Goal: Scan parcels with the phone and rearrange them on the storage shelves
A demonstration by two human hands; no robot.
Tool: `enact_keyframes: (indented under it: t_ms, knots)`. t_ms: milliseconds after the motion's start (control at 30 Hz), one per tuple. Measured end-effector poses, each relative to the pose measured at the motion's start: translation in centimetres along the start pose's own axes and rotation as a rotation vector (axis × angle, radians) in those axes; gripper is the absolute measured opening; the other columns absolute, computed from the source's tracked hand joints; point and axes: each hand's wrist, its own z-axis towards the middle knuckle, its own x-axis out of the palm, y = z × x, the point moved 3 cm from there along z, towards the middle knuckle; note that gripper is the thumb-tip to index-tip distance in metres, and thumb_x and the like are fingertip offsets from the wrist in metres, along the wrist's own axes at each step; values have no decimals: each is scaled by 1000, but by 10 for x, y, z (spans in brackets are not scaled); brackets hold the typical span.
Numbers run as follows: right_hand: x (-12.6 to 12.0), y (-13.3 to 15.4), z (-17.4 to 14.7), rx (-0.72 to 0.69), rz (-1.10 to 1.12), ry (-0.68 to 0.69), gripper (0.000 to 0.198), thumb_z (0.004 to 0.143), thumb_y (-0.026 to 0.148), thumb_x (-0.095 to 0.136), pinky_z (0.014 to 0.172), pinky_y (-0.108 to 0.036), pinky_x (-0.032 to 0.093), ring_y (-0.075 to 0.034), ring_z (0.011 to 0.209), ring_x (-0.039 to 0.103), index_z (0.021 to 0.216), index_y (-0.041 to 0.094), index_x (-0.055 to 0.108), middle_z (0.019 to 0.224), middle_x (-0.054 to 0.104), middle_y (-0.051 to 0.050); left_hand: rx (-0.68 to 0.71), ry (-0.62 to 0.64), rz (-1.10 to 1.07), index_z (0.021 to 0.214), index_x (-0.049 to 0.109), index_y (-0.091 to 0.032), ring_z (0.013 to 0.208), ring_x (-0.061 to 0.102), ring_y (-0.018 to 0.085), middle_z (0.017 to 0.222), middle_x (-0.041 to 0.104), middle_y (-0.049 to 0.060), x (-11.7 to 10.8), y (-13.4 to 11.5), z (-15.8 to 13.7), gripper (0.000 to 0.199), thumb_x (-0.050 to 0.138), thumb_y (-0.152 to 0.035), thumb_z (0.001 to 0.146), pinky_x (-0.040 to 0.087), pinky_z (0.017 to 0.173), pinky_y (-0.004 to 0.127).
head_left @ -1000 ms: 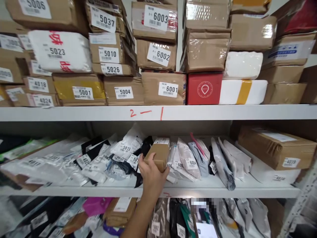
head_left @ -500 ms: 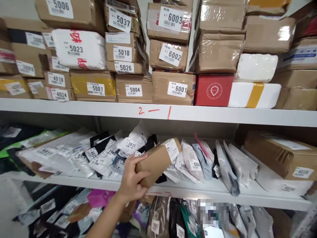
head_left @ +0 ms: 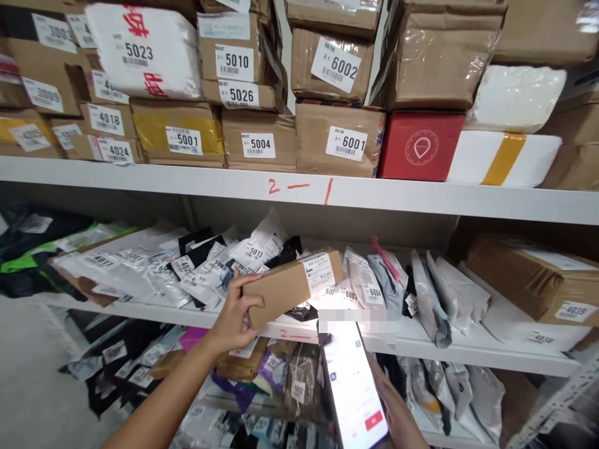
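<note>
Head cam: L hand (head_left: 231, 324) grips the L end of a brown cardboard box (head_left: 278, 294), fingers curled tight round it, w/ one along the top edge & another across the near face. Box is tilted, R end higher, held in front of the middle shelf (head_left: 468, 353); can't tell if it touches the bags behind. White shipping label (head_left: 321, 274) at its R end, brightly lit, print too small to read.

R hand (head_left: 393, 408) holds a smartphone (head_left: 353, 386), gripping from behind & the R side, most fingers hidden. Phone is upright-ish, screen lit w/ a red button near the bottom; top end pixelated. It's below & just R of the box.

Mid shelf, L of box: poly bag 5013 (head_left: 264, 240) among other labelled bags. R of box: bag 6004 (head_left: 367, 274), then, at far R, carton 4039 (head_left: 528, 274).

Upper shelf (head_left: 210, 181), edge marked "2—1" in red: boxes 5004 (head_left: 234, 146) & 6001 (head_left: 311, 146) side by side, then red box (head_left: 397, 149) w/ white pin logo, then white parcel (head_left: 468, 156) w/ yellow tape.
</note>
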Motion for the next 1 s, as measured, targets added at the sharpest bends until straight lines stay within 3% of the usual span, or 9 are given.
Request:
enact_keyframes:
  t_ms: [100,167,233,300,500,733,1000]
  knots:
    - [29,24,11,19,105,91,70,84,66,67,83,-53,60,-41,119,65,143,30,54,143,61,-13,-11,9,11,102,46,-25,136,41,32,137,39,13,0,-1,-3,30,66,-23,80,20,119,69]
    - [43,44,16,15,64,150,76,84,68,66,65,-43,62,-40,109,70,146,28,48,133,68,-15,-22,18,15,103,45,-25,137,40,32,137,39,13,0,-2,-4,30,66,-24,81,19,119,71]
    - [53,61,22,33,31,193,83,84,72,64,46,-33,55,-38,96,74,150,28,41,121,72,-16,-36,23,13,103,45,-25,136,41,33,137,39,13,1,-4,-4,30,67,-23,81,20,118,72]
    - [59,74,28,25,23,222,87,84,74,62,36,-28,49,-35,84,76,152,27,35,116,73,-16,-51,18,9,103,45,-25,135,42,33,137,40,13,1,-5,-3,31,66,-20,80,21,118,72]
    - [72,98,38,-35,17,300,74,92,72,53,32,-21,47,-28,69,76,148,27,37,104,74,-12,-45,9,-9,103,45,-26,134,42,33,138,39,12,1,-6,-6,37,63,-11,74,20,117,74]
    - [76,103,41,-69,55,351,67,93,70,54,33,-18,49,-20,58,72,144,28,42,96,74,-8,-42,24,-28,104,44,-25,134,39,32,138,36,12,2,-5,-6,40,60,-7,71,16,116,77]
    - [75,101,42,-78,42,387,66,97,68,49,33,-18,49,-26,71,76,147,27,38,104,73,-12,-50,29,-30,104,44,-25,135,39,33,139,36,12,2,-6,-6,42,62,-7,71,15,116,77]
